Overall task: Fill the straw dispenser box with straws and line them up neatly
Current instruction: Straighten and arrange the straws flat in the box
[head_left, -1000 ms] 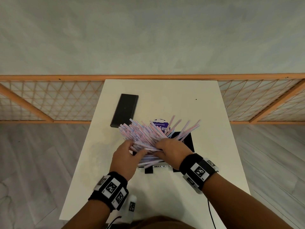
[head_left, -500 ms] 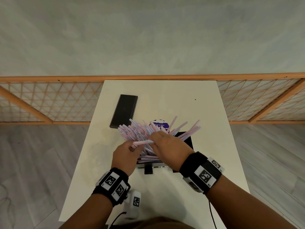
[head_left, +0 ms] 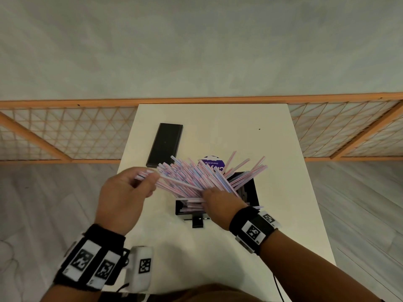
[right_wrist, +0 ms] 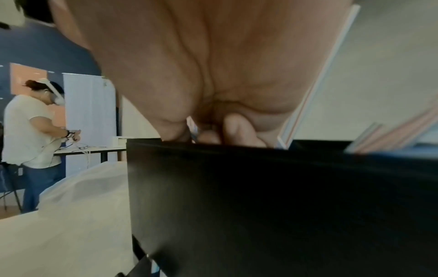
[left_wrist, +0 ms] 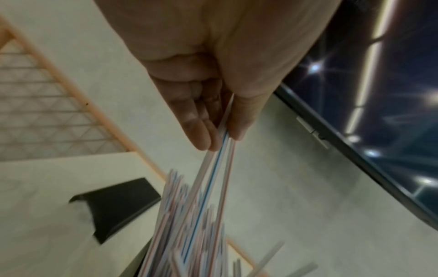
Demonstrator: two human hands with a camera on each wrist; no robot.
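A loose fan of pink-and-blue striped straws stands tilted in the open black dispenser box in the middle of the white table. My left hand is left of the box and pinches a few straws near their upper ends between thumb and fingertips. My right hand reaches into the box's near side. Its curled fingers hold the straws' lower ends just above the black front wall. The straws lean several ways, some sticking out to the right.
The box's black lid lies flat at the table's back left. A round purple-labelled thing sits behind the straws. An orange lattice railing runs behind the table. Another person works at a far table.
My left hand has moved left and away from the bundle, drawing a few straws out with it. My right hand has dropped from the top of the fan to the straws' lower ends.
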